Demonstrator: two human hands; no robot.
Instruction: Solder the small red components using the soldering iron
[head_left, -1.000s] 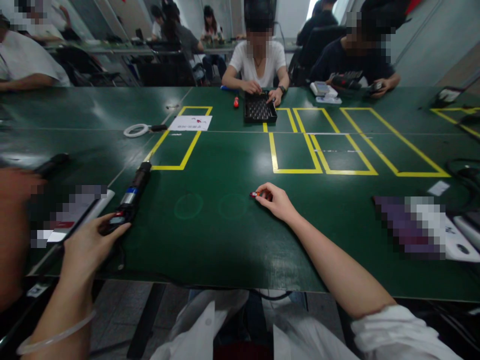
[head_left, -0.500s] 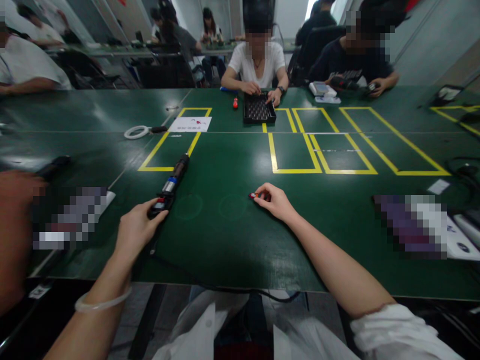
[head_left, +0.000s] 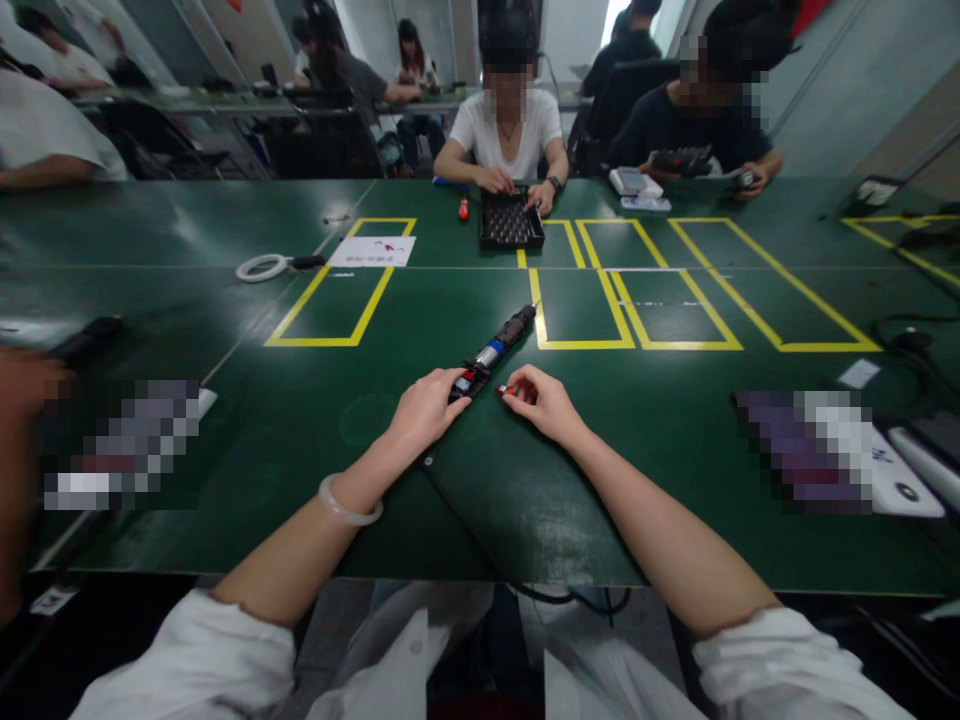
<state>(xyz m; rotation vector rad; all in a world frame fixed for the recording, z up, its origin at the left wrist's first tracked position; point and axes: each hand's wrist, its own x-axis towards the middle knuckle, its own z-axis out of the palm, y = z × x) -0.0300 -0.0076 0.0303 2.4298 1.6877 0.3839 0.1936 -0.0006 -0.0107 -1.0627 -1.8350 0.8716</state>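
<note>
Gripping the near end of a black, blue-banded tool (head_left: 491,351) in the left hand (head_left: 424,412) over the green table (head_left: 555,530), far tip toward yellow tape (head_left: 586,346), and pinching a small red piece (head_left: 502,390) in the right hand (head_left: 546,405) just beside the tool.

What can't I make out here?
Head view: rear of the black tool, covered by the left hand.
Head view: details of the small red part, too small and partly covered by the right hand.
Head view: print on the white sheet, too small.
Head view: another person's arm, cut off by the left edge and blurred.
</note>
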